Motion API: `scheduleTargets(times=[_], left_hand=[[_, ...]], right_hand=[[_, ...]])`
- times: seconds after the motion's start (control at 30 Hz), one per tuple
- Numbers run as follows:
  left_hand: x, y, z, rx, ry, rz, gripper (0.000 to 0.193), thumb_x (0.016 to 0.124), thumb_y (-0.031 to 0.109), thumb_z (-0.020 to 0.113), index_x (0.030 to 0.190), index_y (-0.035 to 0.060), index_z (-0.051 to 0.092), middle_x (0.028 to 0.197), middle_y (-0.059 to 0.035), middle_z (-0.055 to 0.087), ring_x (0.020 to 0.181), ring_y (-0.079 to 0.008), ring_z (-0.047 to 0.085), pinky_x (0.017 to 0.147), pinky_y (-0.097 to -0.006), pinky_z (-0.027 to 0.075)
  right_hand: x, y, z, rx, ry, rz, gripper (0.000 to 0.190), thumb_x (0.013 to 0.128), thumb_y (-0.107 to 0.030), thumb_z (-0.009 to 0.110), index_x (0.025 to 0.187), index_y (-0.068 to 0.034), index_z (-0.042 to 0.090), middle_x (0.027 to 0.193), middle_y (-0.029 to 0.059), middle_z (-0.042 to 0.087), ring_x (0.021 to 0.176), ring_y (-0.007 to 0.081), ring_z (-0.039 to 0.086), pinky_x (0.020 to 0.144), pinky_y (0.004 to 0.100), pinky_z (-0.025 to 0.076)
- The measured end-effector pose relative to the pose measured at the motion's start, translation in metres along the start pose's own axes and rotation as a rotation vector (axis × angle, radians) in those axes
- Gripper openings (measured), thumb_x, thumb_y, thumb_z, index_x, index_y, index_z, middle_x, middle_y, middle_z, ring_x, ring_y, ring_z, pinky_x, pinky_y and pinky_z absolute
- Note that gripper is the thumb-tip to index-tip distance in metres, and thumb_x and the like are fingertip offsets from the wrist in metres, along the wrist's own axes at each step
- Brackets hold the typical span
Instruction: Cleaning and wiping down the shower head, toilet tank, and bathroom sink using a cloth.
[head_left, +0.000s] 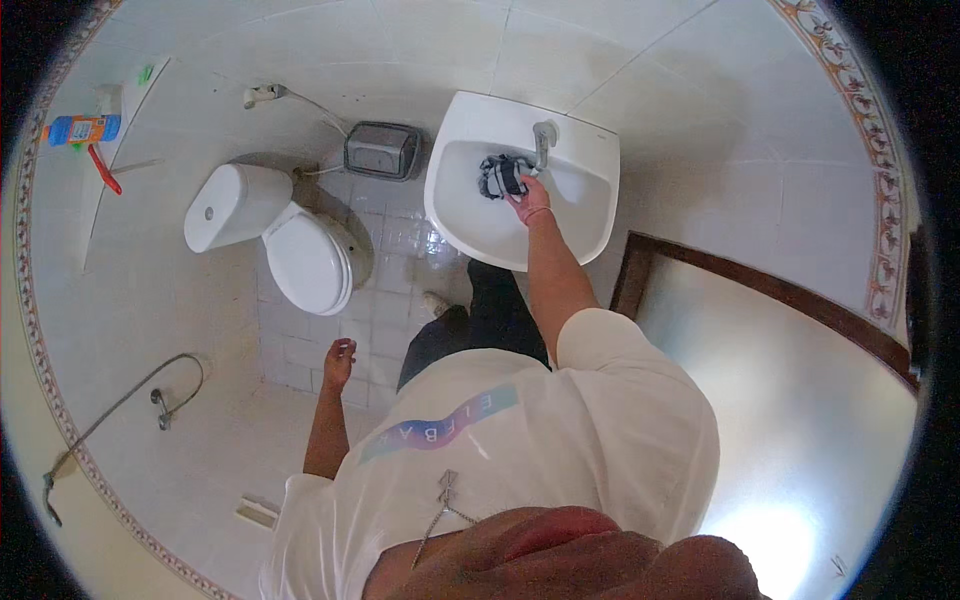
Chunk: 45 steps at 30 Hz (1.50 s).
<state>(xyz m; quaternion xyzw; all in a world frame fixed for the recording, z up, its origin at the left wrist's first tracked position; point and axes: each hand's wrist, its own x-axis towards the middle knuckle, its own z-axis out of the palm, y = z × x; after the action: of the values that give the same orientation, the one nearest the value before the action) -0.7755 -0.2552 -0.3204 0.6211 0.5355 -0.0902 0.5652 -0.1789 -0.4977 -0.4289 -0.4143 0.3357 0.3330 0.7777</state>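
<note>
My right hand (531, 201) is over the white washbasin (480, 225), gripping the edge of a crumpled black, grey and white cloth (504, 177). The cloth is beneath the spout of the metal tap (543, 146); whether water runs is hard to tell. Low on the other side, my left hand (340, 364) hangs away from the basin with its fingers loosely bent, holding nothing.
A white toilet (306, 262) with its lid down stands left of the basin, near a grey lidded bin (382, 150). A blue bottle (84, 129) and a red-handled tool (103, 171) are at the left wall. A brown-framed door (765, 285) is at right.
</note>
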Motion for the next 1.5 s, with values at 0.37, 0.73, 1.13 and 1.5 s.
scheduleTargets(times=[0.37,0.73,1.13,1.5], left_hand=[[-0.012,-0.003,0.005,0.035,0.016,-0.070,0.036,0.096,0.033,0.068,0.116,0.0035,0.064,0.094,-0.0081,0.068,0.084,-0.0156,0.064,0.071,-0.0315,0.058],[-0.012,-0.021,0.017,0.060,0.019,-0.003,0.044,0.095,0.039,0.069,0.118,0.0013,0.063,0.093,-0.0130,0.071,0.077,-0.0193,0.069,0.071,-0.0321,0.058],[-0.013,-0.022,0.019,0.074,-0.030,-0.085,0.044,0.097,0.039,0.067,0.120,0.0026,0.061,0.104,-0.0097,0.068,0.093,-0.0171,0.065,0.075,-0.0343,0.057],[-0.002,-0.012,0.018,0.099,-0.014,-0.051,0.045,0.094,0.038,0.069,0.120,0.0026,0.062,0.094,-0.0116,0.068,0.081,-0.0179,0.066,0.071,-0.0329,0.056]], right_hand=[[0.042,0.004,-0.056,-1.591,0.476,-0.562,0.039,0.082,-0.033,0.075,0.113,-0.010,0.065,0.117,0.0176,0.066,0.106,0.0394,0.063,0.101,0.0478,0.049],[-0.001,0.017,0.018,-2.081,0.141,-0.442,0.078,0.082,-0.040,0.076,0.150,-0.031,0.038,0.153,0.0228,0.041,0.140,0.0464,0.039,0.112,0.0589,0.036],[0.008,0.001,-0.032,-1.076,-0.188,-0.564,0.040,0.084,-0.041,0.074,0.095,-0.003,0.069,0.088,0.0127,0.069,0.082,0.0281,0.065,0.080,0.0390,0.052],[0.039,0.011,-0.009,-1.768,0.011,-0.830,0.073,0.080,-0.043,0.078,0.144,-0.023,0.048,0.142,0.0262,0.047,0.126,0.0461,0.051,0.103,0.0539,0.045]])
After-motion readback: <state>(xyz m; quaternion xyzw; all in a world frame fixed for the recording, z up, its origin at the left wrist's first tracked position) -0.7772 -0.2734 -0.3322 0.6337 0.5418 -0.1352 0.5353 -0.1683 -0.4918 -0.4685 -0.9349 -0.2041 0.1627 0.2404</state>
